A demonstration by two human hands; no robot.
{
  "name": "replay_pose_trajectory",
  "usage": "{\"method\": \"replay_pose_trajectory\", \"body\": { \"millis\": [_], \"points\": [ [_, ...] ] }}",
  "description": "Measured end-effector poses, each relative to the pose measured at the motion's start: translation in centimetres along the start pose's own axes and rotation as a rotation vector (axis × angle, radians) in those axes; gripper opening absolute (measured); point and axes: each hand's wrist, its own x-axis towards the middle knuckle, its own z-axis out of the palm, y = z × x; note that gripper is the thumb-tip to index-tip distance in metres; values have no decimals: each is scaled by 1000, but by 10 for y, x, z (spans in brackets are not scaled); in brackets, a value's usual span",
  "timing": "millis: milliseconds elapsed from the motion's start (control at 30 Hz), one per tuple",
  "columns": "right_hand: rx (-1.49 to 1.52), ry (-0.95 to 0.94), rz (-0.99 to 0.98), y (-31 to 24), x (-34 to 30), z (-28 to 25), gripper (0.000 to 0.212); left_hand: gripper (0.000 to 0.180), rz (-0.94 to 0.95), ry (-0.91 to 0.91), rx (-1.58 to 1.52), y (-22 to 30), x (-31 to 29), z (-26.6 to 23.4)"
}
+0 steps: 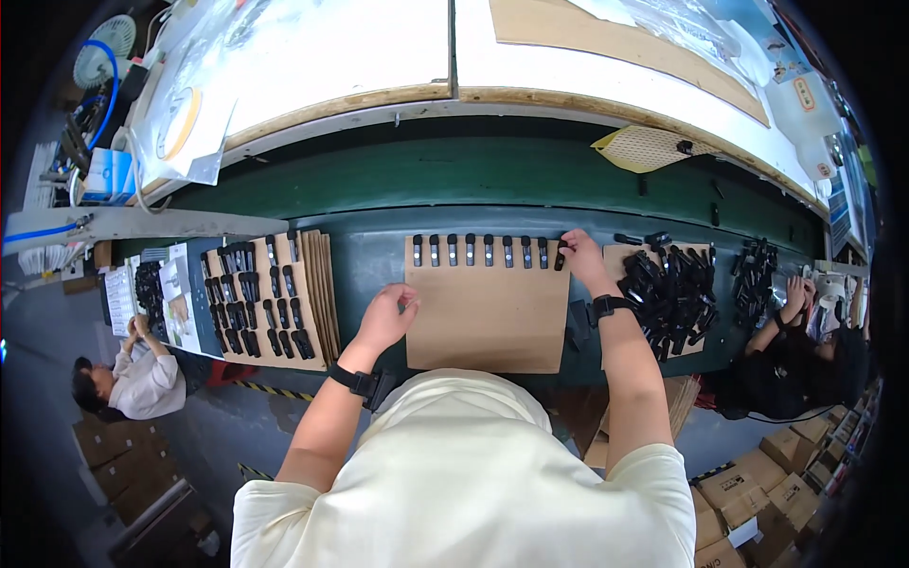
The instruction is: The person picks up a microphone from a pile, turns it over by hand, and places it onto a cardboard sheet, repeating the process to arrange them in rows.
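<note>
while our right hand (579, 254) pinches a small black part (561, 256) at the far right end of the top row, our left hand (386, 317) rests loosely curled on the left edge of the brown cardboard sheet (488, 322), holding nothing we can make out. the two hands are well apart, one at each side of the sheet. that sheet lies flat on the dark green belt (379, 256) straight ahead of us, and a row of small black parts (478, 250) stands along its far edge, evenly spaced.

we judge the step in hand to be filling the first row, now at its last place. the next move would call for a reach to the right, to the heap of loose black parts (668, 293) on another cardboard sheet just beside ours, and then a start at the left end of a second row, below the first.

to the left lies a filled cardboard sheet (260, 303) on a stack, several rows deep. beyond it sit white printed paper sheets (175, 293) before a person in a light top. a small blue box (109, 175) stands at far left beside a clear plastic bag (189, 114). brown cartons (757, 473) are stacked on the floor at lower right, and more at lower left. a yellow perforated card (644, 147) lies on the far edge of the belt.
</note>
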Motion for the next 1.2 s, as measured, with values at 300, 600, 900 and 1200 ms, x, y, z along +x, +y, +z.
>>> {"method": "replay_pose_trajectory", "body": {
  "millis": [300,600,900,1200],
  "points": [
    [-127,-93,12,-2,12,-1,27,21,-24,-18,6,3,5,2],
    [-165,216,-115,10,41,-28,25,20,-23,-42,-1,3,14,4],
    [-573,515,-21,41,123,-72,25,18,-87,-48,49,16,14,-8],
    [-385,389,-109,63,124,-60,31,20,-17,-87,103,36,18,-14]
  ]
}}
